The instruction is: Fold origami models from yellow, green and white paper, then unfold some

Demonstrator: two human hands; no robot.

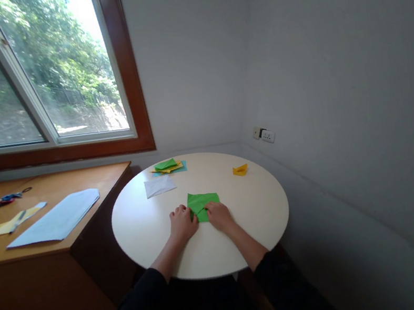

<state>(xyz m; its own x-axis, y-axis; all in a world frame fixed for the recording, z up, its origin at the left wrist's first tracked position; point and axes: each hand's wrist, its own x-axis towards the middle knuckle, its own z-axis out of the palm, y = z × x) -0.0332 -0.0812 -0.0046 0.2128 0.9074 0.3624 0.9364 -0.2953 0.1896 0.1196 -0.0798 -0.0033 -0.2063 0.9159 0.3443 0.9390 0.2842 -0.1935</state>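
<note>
A green paper lies on the near half of a white round desk, in front of the person, and both hands are holding it. The left hand has bent fingers and keeps the left edge; the right hand holds the right part with its fingers, close to a fold line which runs slantwise between the two hands. How much of the paper is under the fingers, I cannot tell. Both forearms come out of dark sleeves. Behind the left hand, a white paper lies flat, and just beyond it is a small pile of coloured papers, green, yellow and blue. Farther to the right, well apart from the hands, stands a folded yellow paper. At the left there is a wooden desk with large white sheets, a pen upon a pale yellow paper, and, behind these, scissors.
</note>
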